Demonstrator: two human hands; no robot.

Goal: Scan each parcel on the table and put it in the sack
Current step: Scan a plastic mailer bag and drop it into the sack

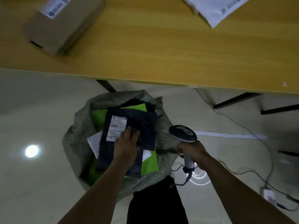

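A grey woven sack (76, 138) stands open on the floor below the table edge, holding several dark and green mailer parcels. My left hand (127, 143) lies with straight fingers on the topmost dark parcel (142, 126), beside its white label (117, 127). My right hand (193, 153) grips the handle of a black and white barcode scanner (183, 132) just right of the sack. On the wooden table (161, 50) a brown cardboard box (63, 25) lies at the far left and a white mailer parcel (216, 8) at the far right.
The scanner's cable (252, 172) trails over the pale tiled floor to a small box at the right. Black table legs (234, 98) stand under the table. My dark trouser leg (155, 204) is just behind the sack.
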